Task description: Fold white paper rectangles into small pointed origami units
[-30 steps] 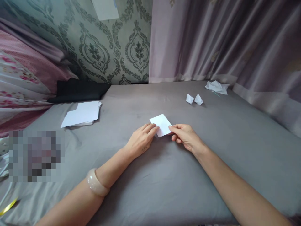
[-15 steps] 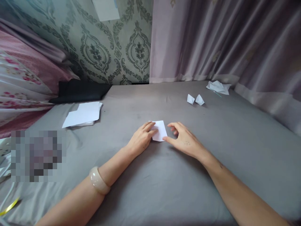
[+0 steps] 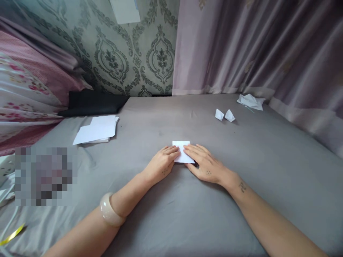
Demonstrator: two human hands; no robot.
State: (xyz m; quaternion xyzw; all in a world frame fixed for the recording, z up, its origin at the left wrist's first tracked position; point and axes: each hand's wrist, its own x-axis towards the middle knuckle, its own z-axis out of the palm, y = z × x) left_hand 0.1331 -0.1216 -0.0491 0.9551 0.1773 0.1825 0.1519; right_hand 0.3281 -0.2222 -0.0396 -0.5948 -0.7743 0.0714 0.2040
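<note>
Far left, glossy yellow strip [image 3: 13, 235] on the grey cloth-covered bed [image 3: 142, 123]. Past it, a stack of flat white paper sheets [image 3: 99, 128], edges uneven, just in front of a folded black cloth [image 3: 93, 103].

Left hand [image 3: 160, 164], wearing a glossy cream bangle [image 3: 108, 210]: grip loose, fingers extended close together, tips resting on the left side of the small white folded paper [image 3: 183, 157]; no pinch seen. That paper lies flat on the bed, middle, between both hands. Right hand [image 3: 207, 166]: grip open, fingers laid over its right side, thumb apart at the near right corner; pressing, not clasping, by the look of it.

Handling, my guess: very light, thin, bends easily, a bit stiffer where layered; creases or tears if forced, may slide on cloth. Best taken by opposite edges or a corner, finger and thumb.

Farther right, two small pointed white paper pieces [image 3: 219, 114], side by side; easily crushed, probably. Beyond, a loose pile of white papers [image 3: 249, 100].
</note>
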